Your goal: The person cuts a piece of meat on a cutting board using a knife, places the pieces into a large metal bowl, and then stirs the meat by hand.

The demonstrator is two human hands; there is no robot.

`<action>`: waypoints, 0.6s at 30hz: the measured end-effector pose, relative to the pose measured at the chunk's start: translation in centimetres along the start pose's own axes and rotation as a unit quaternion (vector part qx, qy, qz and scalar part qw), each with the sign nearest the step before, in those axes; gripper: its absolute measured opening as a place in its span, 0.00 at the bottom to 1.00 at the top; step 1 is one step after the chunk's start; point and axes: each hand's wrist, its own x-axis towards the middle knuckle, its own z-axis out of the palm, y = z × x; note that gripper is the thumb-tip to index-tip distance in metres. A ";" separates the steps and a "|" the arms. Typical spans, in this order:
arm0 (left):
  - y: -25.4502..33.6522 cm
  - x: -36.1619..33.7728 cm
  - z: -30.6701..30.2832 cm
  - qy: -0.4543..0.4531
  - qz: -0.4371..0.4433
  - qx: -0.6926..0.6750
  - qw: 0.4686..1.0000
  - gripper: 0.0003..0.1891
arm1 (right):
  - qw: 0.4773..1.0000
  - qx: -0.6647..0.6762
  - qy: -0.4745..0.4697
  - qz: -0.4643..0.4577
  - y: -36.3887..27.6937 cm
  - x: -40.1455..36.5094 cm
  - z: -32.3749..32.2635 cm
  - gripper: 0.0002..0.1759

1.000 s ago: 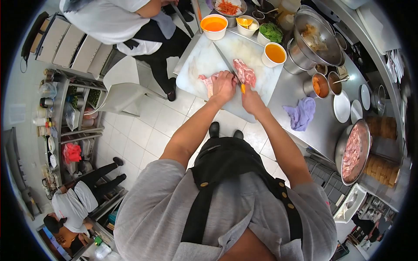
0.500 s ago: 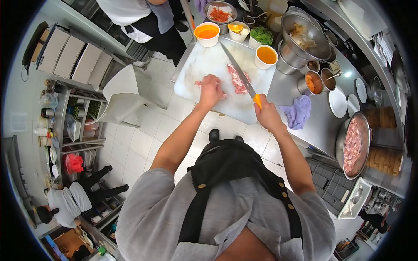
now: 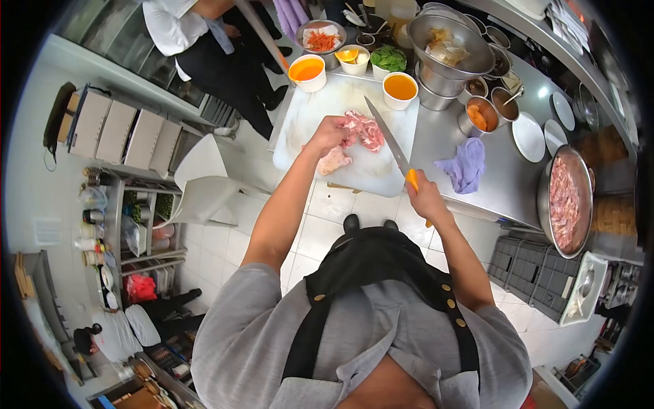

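My left hand [image 3: 332,133] has its fingers closed on the edge of a piece of raw meat [image 3: 370,135] on the white cutting board [image 3: 300,116]. Below that hand lies a paler piece of meat [image 3: 334,161], apart from my fingers. My right hand [image 3: 426,196] is wrapped round the yellow handle of a long knife [image 3: 390,136]. The blade points away from me, just right of the meat, and seems not to touch it.
Along the board's far edge stand tubs of orange liquid [image 3: 400,87], a tub of green leaves [image 3: 388,58] and a bowl of carrot strips [image 3: 322,37]. A purple cloth [image 3: 464,165] and a large bowl of meat [image 3: 564,204] are on the right. A person [image 3: 204,54] stands beyond.
My left hand has moved from the board's lower left up to the larger meat and gripped it. The knife has shifted off the meat to the right. The paler piece now shows uncovered.
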 end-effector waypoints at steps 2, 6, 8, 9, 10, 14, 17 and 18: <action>1.0 0.9 0.2 -0.012 0.003 -0.020 1.000 0.05 | 1.000 -0.002 0.013 0.004 0.0 -0.1 0.2 0.20; -0.8 3.1 1.8 0.040 0.020 0.241 0.970 0.06 | 0.999 0.031 0.024 0.001 -0.3 0.1 0.3 0.20; -2.8 3.6 1.4 0.059 -0.019 0.184 0.981 0.07 | 1.000 0.020 0.015 -0.008 -0.2 0.5 0.9 0.21; -3.7 3.8 1.2 0.077 -0.060 0.126 0.987 0.08 | 1.000 0.023 0.018 -0.009 -0.5 0.7 1.1 0.21; -4.2 3.6 1.4 0.098 -0.058 0.110 0.987 0.07 | 1.000 0.021 -0.001 -0.005 -1.1 0.5 1.5 0.20; 0.1 1.0 1.4 0.092 -0.030 0.117 0.988 0.06 | 0.982 0.049 -0.153 0.095 -3.4 0.9 1.7 0.20; 4.6 0.5 0.3 0.113 -0.018 0.156 0.981 0.06 | 0.986 0.039 -0.140 0.077 -2.7 1.1 3.0 0.20; 6.3 0.1 0.2 0.100 0.012 0.139 0.985 0.06 | 0.986 0.041 -0.140 0.075 -2.7 1.1 2.8 0.20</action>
